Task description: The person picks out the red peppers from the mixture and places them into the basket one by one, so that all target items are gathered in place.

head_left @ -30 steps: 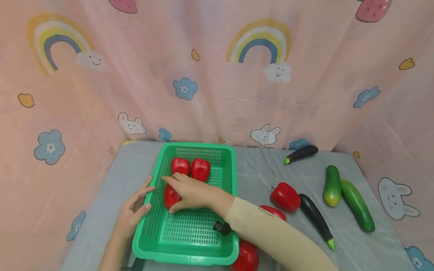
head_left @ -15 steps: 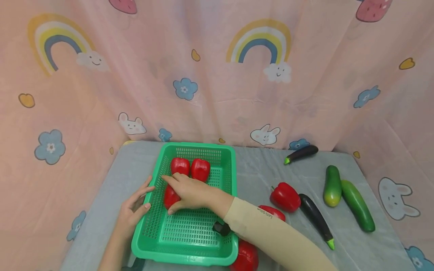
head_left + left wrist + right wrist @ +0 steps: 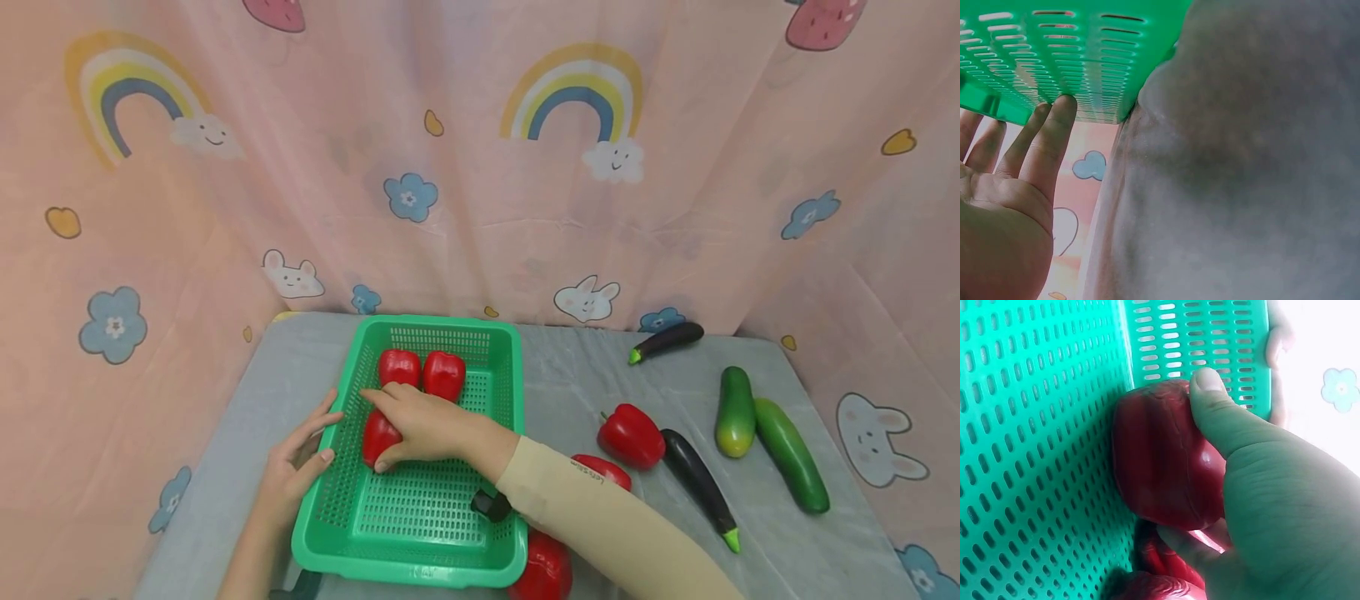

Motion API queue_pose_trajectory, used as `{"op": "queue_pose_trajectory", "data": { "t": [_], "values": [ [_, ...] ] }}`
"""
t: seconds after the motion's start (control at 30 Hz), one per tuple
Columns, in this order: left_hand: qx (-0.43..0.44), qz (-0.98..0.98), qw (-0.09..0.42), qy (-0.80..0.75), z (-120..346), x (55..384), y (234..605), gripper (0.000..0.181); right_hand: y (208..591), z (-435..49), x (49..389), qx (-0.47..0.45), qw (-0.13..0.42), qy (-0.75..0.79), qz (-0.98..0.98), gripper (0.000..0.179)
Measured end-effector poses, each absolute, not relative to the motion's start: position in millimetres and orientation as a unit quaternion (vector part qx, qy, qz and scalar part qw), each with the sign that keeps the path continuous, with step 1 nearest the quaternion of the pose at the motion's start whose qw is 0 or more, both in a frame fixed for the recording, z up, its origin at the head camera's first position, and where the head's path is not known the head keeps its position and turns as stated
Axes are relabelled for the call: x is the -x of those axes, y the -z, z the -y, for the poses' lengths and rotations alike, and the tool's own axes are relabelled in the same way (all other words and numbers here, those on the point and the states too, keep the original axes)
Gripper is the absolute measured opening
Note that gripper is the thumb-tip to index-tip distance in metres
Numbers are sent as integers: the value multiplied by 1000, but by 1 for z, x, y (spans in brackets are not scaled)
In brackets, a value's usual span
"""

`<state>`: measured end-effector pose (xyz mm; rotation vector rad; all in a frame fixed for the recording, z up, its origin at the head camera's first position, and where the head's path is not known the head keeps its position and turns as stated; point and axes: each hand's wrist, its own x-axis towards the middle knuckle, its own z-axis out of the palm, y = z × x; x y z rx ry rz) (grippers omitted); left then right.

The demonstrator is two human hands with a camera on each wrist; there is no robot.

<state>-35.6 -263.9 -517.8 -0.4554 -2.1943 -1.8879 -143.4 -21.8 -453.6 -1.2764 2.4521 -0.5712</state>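
Inside the green plastic basket (image 3: 408, 573), my right hand (image 3: 427, 423) grips a red bell pepper (image 3: 379, 437) close to the left wall. In the right wrist view, thumb and fingers lie on either side of that pepper (image 3: 1163, 456), which sits at the basket's perforated floor (image 3: 1029, 456). Two more red bell peppers, one on the left (image 3: 399, 367) and one on the right (image 3: 444, 376), lie just beyond the hand. My left hand (image 3: 296, 462) has its fingers extended against the basket's left side; the left wrist view shows the fingertips (image 3: 1065, 103) at the slotted wall.
Right of the basket lie a red pepper (image 3: 632, 437), another partly under my sleeve (image 3: 603, 471), and one at the near corner (image 3: 543, 567). Farther right are two eggplants (image 3: 701, 487) and two green cucumber-like vegetables (image 3: 733, 412). A patterned curtain (image 3: 480, 208) hangs behind the table (image 3: 570, 367).
Almost nothing differs. My right hand keeps its grip on the pepper with only a tiny shift, and my left hand stays at the basket's side.
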Motion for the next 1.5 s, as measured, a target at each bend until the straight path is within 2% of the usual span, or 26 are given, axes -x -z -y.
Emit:
{"op": "queue_pose_trajectory", "data": {
  "t": [0.33, 0.77, 1.5],
  "values": [
    [151, 739, 108, 648, 262, 34, 514, 47, 451, 23, 145, 453, 144, 191, -859, 100],
    [154, 739, 104, 647, 263, 33, 516, 47, 447, 19, 147, 426, 150, 226, -863, 102],
    [145, 746, 98, 643, 263, 34, 513, 48, 408, 7, 142, 399, 109, 332, -848, 89]
  ]
}}
